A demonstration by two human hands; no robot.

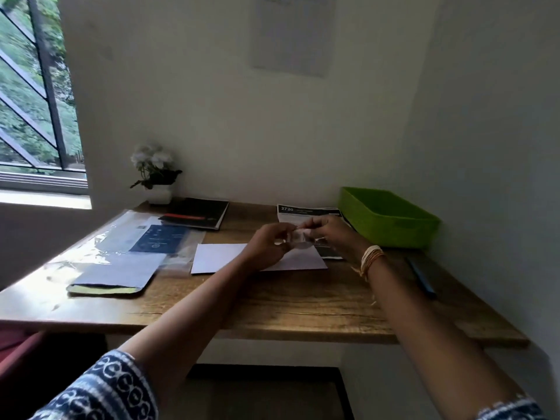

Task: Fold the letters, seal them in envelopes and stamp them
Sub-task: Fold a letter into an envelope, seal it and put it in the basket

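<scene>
Over the middle of the wooden desk (pixel 272 304), my left hand (pixel 269 244) and my right hand (pixel 330 234) meet, both pinching a small pale, blurred thing (pixel 300 237), too blurred to tell whether it is a stamp or tape. Under them lies a white envelope (pixel 218 257), flat. A printed letter with a black header reading "2720" (pixel 306 212) lies just behind the hands. To the left, a second envelope (pixel 115 277) shows its yellow-green flap, lying on a clear plastic sleeve with blue printed paper (pixel 157 241).
A green plastic tray (pixel 391 219) stands at the back right. A black notebook with a red pen (pixel 197 215) and a small white flower pot (pixel 157 177) sit at the back left. A dark blue pen (pixel 421 277) lies near the right edge. Walls close behind and right.
</scene>
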